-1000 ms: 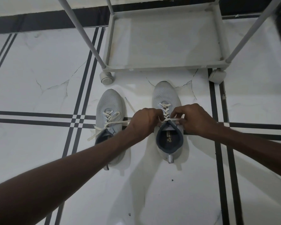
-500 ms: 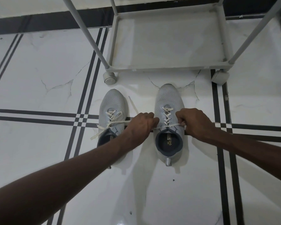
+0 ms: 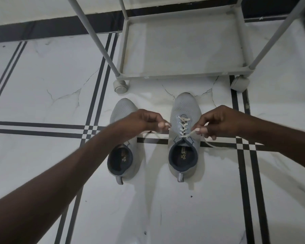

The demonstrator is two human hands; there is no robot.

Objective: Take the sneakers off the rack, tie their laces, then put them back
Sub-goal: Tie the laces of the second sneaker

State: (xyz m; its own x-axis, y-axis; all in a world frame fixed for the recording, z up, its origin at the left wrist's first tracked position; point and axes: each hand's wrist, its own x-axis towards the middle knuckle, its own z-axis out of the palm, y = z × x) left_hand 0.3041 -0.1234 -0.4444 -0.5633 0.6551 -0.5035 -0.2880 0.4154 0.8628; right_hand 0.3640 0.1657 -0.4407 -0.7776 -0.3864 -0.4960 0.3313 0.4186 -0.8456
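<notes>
Head view looks down on two grey sneakers standing side by side on the tiled floor, toes toward the empty bottom shelf of the rack. The left hand and right hand are raised above the right sneaker, each with its fingers closed in a pinch on one end of that shoe's lace, drawn out to either side. No knot is formed yet, as far as can be seen. The left sneaker sits partly under the left forearm, its lacing hidden. Uneven pull could tip or drag the light shoe, and a thin lace end could slip from a pinch once the crossing begins, leaving slack.
</notes>
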